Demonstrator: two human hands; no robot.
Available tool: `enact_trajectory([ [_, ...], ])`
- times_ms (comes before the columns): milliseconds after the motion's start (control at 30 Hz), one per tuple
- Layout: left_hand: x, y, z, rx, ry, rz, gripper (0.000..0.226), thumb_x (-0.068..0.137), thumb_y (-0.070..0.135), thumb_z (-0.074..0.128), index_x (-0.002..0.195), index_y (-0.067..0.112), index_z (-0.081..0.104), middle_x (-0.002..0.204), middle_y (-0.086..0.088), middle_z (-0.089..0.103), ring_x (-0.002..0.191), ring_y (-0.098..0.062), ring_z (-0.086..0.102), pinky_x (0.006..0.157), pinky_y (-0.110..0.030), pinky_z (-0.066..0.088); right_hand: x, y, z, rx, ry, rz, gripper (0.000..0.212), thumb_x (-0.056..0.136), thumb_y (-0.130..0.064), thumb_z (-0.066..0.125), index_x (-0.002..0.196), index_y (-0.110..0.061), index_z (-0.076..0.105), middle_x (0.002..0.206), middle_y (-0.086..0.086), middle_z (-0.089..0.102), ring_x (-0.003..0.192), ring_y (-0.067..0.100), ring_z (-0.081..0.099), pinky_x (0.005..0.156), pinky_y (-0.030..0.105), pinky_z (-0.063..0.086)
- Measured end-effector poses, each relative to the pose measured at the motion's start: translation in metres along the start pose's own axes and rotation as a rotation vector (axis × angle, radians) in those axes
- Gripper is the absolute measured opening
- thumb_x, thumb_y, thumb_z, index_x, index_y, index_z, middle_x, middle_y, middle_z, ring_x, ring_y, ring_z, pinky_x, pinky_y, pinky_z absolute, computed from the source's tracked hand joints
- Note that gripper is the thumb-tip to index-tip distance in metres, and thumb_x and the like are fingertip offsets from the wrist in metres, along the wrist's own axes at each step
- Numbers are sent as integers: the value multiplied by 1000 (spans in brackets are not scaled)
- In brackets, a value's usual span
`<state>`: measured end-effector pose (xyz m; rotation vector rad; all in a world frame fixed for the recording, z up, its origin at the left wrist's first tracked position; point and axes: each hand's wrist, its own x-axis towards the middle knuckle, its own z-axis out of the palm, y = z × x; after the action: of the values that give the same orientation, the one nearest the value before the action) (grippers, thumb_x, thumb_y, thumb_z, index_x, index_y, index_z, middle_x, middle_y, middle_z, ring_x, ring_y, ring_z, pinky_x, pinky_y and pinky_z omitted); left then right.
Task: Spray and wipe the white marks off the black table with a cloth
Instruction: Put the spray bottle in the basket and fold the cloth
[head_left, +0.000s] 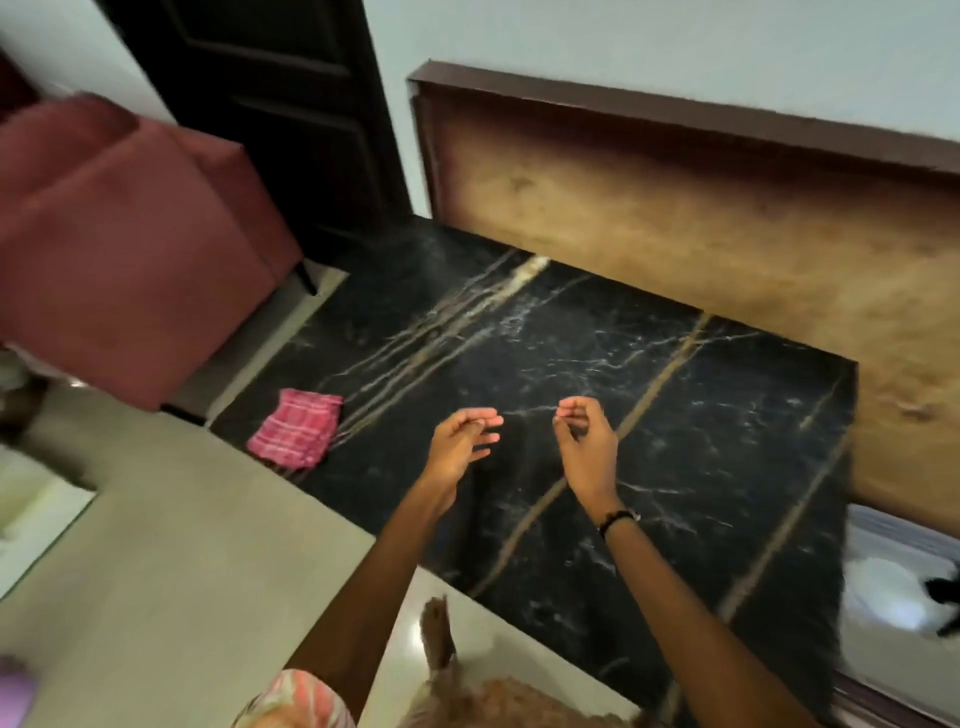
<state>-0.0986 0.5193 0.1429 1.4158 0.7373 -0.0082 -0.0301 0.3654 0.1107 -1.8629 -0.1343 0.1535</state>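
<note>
The black marble table (701, 415) with white veins and gold streaks fills the middle of the head view. A folded pink checked cloth (297, 434) lies on its near left corner. My left hand (460, 447) hovers above the table's front part, fingers loosely curled, holding nothing. My right hand (587, 447) hangs beside it, a dark band on its wrist, with thumb and fingertips pinched together and nothing visible between them. Both hands are to the right of the cloth and apart from it. No spray bottle is in view.
A wooden panel (675, 223) leans on the wall behind the table. A maroon armchair (119, 249) stands to the left, in front of a dark door (291, 104). Pale floor tiles (182, 545) lie in front. My foot (439, 634) is near the table's front edge.
</note>
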Motion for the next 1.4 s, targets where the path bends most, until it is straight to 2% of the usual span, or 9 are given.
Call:
enact_trajectory([
  [133,24,-2,-117,-1,145,-18,22,98,6,43,93,14,63,90,3,67,72,-6,64,72,-24,48,1,-17,109,-53,-169,59,19,88,1,60,95,-17,59,90,7,67,79,14,63,72,12,48],
  [233,44,-7,-185,122,291,-48,22,96,7,46,85,18,61,90,-3,66,83,-20,61,76,-33,48,-4,-21,181,-99,-308,165,17,86,1,62,95,-14,63,89,11,69,85,25,66,81,30,54],
  [400,75,-32,-263,532,505,-19,21,94,13,52,110,6,63,114,-17,64,108,-38,58,96,-49,48,-13,-33,275,-199,-448,296,20,87,-7,60,107,-4,66,103,13,72,100,26,66,91,34,50],
  [500,86,-30,-283,634,476,-44,30,93,12,52,122,7,57,129,-17,57,120,-40,47,99,-50,40,-15,-43,308,-220,-464,356,30,90,-12,62,116,1,60,112,15,69,106,27,63,90,33,47],
  [633,98,-28,-295,678,374,-95,37,94,18,54,130,8,51,133,-18,51,123,-38,44,102,-48,37,-14,-48,338,-248,-370,406,29,87,-18,67,110,-1,60,106,15,69,99,30,65,81,36,51],
  [767,103,-28,-301,686,296,-116,34,93,20,57,123,4,56,125,-21,55,113,-38,55,99,-48,44,-14,-45,347,-310,-336,409,38,78,-22,78,107,-6,58,106,14,68,96,29,66,82,42,55],
  [1100,79,-38,-295,496,182,-298,35,92,24,58,120,3,54,123,-17,62,109,-36,61,97,-44,47,-35,-43,317,-296,-406,527,22,78,-19,78,92,-6,68,91,4,71,77,14,65,62,22,50],
  [1267,63,-30,-274,310,34,-276,20,94,22,52,112,14,47,119,-14,60,89,-19,60,73,-29,47,-47,-44,288,58,-299,655,10,86,-21,69,93,-16,64,98,2,69,88,16,66,68,22,50],
  [1400,55,-3,-232,157,-49,-256,21,95,21,50,115,17,43,107,-6,58,86,-14,58,68,-28,44,-45,-56,240,385,-228,682,22,89,-22,65,108,-11,63,106,9,71,95,21,68,74,28,51],
])
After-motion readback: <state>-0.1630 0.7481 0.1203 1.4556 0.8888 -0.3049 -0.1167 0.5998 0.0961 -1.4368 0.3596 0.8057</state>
